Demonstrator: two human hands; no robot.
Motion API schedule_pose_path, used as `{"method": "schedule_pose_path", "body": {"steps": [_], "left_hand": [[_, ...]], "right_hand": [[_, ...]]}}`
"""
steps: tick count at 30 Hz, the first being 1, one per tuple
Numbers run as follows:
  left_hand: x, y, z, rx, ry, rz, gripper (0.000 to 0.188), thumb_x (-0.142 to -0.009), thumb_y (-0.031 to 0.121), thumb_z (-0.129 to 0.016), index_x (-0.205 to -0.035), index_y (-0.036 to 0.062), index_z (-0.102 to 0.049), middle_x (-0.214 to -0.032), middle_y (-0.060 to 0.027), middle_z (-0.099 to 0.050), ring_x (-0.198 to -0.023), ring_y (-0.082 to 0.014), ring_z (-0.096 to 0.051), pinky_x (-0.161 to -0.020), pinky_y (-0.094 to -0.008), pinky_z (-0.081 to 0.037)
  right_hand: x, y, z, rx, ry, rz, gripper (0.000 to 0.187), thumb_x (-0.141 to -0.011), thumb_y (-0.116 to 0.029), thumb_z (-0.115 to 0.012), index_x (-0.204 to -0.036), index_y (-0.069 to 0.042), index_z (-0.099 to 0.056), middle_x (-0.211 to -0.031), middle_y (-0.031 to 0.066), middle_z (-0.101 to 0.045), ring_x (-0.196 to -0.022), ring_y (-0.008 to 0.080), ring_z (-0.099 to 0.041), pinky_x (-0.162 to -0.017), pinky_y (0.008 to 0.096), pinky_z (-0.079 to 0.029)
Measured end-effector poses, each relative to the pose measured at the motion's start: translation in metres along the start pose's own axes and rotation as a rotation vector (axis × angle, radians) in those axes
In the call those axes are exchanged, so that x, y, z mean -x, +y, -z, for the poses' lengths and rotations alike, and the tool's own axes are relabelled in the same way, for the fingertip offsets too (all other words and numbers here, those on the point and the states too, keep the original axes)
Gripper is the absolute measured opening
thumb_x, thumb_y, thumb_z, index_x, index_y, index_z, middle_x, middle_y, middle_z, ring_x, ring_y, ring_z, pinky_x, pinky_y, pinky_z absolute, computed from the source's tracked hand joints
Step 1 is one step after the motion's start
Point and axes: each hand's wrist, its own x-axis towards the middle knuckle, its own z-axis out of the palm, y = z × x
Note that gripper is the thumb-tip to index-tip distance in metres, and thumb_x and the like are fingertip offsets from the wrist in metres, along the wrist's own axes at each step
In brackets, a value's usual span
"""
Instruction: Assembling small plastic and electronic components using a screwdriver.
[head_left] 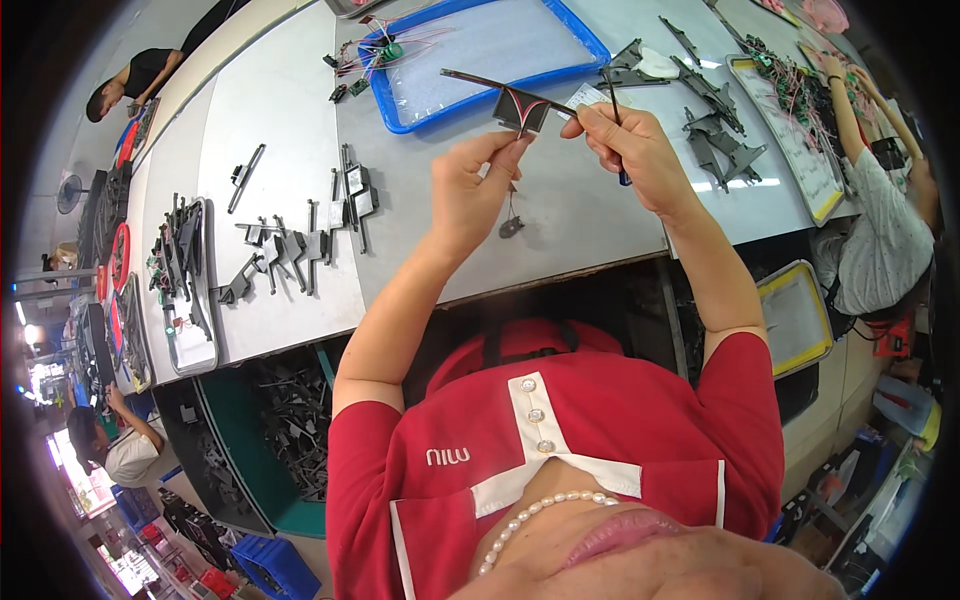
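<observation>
In front of me, above the table, is a black plastic part (pixel 520 108): a long narrow bar with a square bracket at its middle and red wires curving across it. My left hand (pixel 470 190) is closed, thumb and fingertips pinching at the bracket's lower edge where the wires run. A small dark piece (pixel 511 227) dangles by thin wires beneath these fingers. With its fingertips at the bar's right end, my right hand (pixel 635 155) also grips a thin dark tool (pixel 611 92) with a blue end, possibly tweezers. Its exact kind is unclear.
A blue-rimmed tray (pixel 400 110) lies beyond my hands, wired circuit boards (pixel 383 52) by its left corner. Black plastic parts (pixel 300 245) are spread at left, beside a white tray (pixel 195 345); more grey parts (pixel 715 130) lie right. Another person's arm (pixel 848 115) reaches over a yellow-edged tray (pixel 825 205).
</observation>
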Motion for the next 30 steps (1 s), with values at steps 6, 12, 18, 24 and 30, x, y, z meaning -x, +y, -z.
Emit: {"method": "schedule_pose_path", "body": {"steps": [6, 12, 18, 24, 30], "left_hand": [[0.006, 0.008, 0.019, 0.114, -0.171, 0.095, 0.027, -0.088, 0.014, -0.060, -0.109, -0.0032, -0.059, -0.081, -0.0068, -0.064, -0.076, -0.0127, -0.060, -0.067, -0.0256, -0.047], [0.005, 0.039, 0.012, 0.391, -0.267, 0.118, 0.030, -0.086, 0.014, -0.061, -0.111, -0.0019, -0.057, -0.095, -0.0143, -0.064, -0.087, -0.0223, -0.064, -0.081, -0.0335, -0.050], [0.021, 0.030, 0.006, 0.489, -0.251, 0.175, 0.027, -0.090, 0.014, -0.055, -0.111, -0.0014, -0.057, -0.094, -0.0137, -0.065, -0.085, -0.0214, -0.064, -0.075, -0.0292, -0.052], [0.015, -0.003, -0.022, 0.588, -0.131, 0.285, 0.022, -0.091, 0.015, -0.053, -0.102, -0.0035, -0.057, -0.082, -0.0092, -0.062, -0.054, -0.0060, -0.038, -0.049, -0.0195, -0.030], [-0.007, -0.016, -0.015, 0.559, -0.006, 0.314, 0.021, -0.091, 0.015, -0.054, -0.099, -0.0033, -0.057, -0.079, -0.0075, -0.060, -0.053, -0.0036, -0.035, -0.049, -0.0191, -0.028]], "right_hand": [[0.011, -0.012, -0.010, 0.002, -0.025, 0.007, 0.034, -0.092, -0.030, -0.051, -0.085, 0.000, -0.064, -0.057, -0.0080, -0.037, -0.050, 0.0015, -0.032, -0.047, 0.0167, -0.025], [0.026, -0.035, -0.006, 0.375, -0.100, 0.151, 0.030, -0.091, -0.029, -0.052, -0.080, -0.004, -0.065, -0.056, -0.0085, -0.036, -0.050, 0.0013, -0.031, -0.046, 0.0179, -0.024], [0.033, -0.027, -0.013, 0.017, -0.159, 0.006, 0.029, -0.089, -0.029, -0.055, -0.081, -0.002, -0.064, -0.056, -0.0081, -0.037, -0.048, 0.0022, -0.031, -0.045, 0.0184, -0.024], [0.032, 0.015, 0.001, -0.046, -0.065, -0.085, 0.030, -0.089, -0.031, -0.055, -0.083, -0.003, -0.064, -0.058, -0.0072, -0.042, -0.050, 0.0016, -0.034, -0.045, 0.0181, -0.025], [0.042, 0.049, 0.076, 0.535, 0.297, 0.062, 0.025, -0.086, -0.025, -0.058, -0.099, -0.004, -0.064, -0.069, 0.0004, -0.058, -0.062, 0.0085, -0.051, -0.056, 0.0233, -0.040]]}}
